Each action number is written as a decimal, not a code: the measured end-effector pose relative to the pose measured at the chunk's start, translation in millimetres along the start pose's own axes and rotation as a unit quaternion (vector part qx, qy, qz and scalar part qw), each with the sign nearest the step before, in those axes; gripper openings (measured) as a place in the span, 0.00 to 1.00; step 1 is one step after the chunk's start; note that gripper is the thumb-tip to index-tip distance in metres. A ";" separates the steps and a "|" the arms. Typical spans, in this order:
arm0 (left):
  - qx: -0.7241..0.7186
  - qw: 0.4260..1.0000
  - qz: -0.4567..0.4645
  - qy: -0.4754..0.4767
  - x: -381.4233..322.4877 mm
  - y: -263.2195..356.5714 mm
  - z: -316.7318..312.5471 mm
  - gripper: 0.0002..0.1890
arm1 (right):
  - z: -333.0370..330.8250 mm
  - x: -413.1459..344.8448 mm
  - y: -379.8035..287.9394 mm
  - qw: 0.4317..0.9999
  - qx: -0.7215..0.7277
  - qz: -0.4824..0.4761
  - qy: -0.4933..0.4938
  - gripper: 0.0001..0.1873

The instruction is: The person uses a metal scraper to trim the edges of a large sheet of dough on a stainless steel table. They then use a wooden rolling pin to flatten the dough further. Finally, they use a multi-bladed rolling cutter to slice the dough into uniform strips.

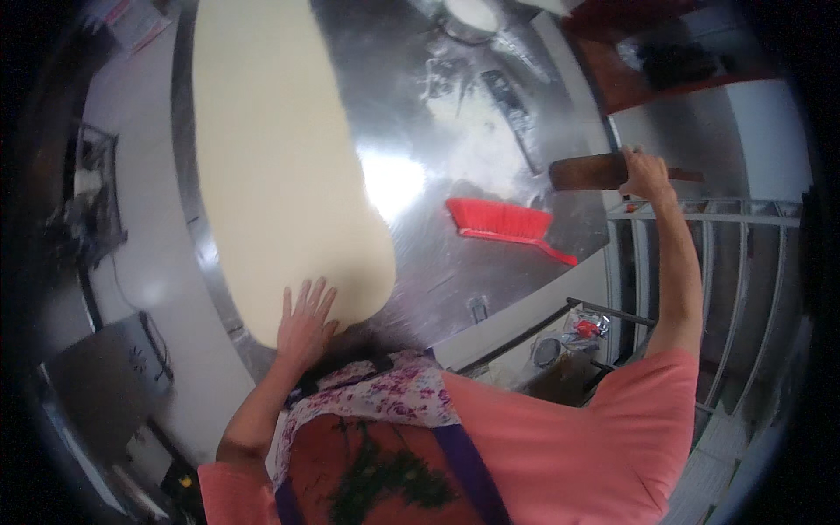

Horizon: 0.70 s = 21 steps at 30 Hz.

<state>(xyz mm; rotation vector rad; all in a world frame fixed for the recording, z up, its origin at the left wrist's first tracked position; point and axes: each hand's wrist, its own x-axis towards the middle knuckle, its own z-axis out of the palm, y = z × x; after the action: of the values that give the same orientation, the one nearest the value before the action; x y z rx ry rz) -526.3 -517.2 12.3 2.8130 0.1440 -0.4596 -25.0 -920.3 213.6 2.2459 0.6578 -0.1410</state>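
A long sheet of pale rolled dough [289, 157] stretches over the left part of the metal work table [407, 262]. On its near end rests my left hand [305, 323], palm down with the fingers apart. Out to the right, my right hand [646, 174] grips a wooden rolling pin [587, 172] near one end, at the table's right edge. A thin handle sticks out past the fist. Between the dough and the pin lies a red bench brush [502, 222], bristles facing away from me.
White flour [476, 141] is strewn on the table, with a dark long-handled tool [512, 111] beside it and a bowl of white contents [472, 14] at the far end. Right of the table stands a metal rack [705, 213]. A grey box-like appliance [108, 377] is at the left.
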 end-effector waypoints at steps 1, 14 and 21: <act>-0.001 1.000 0.000 0.003 -0.2 0.3 -2.5 0.32 | 1.0 4.7 0.7 1.000 -0.003 -0.004 0.001 0.44; -0.238 0.907 -0.230 0.261 -26.0 -52.1 10.0 0.30 | 17.2 29.1 5.5 0.995 -0.059 -0.010 0.081 0.44; -0.387 0.800 -0.229 0.397 -51.0 -90.1 26.2 0.31 | -38.7 -14.2 -276.1 0.660 0.733 -0.111 0.122 0.28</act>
<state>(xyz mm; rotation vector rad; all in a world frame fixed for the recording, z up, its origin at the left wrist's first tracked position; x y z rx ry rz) -595.2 -441.6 -18.7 1.9320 0.9515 0.6131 -179.1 -742.5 63.3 3.7683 1.2271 -0.7215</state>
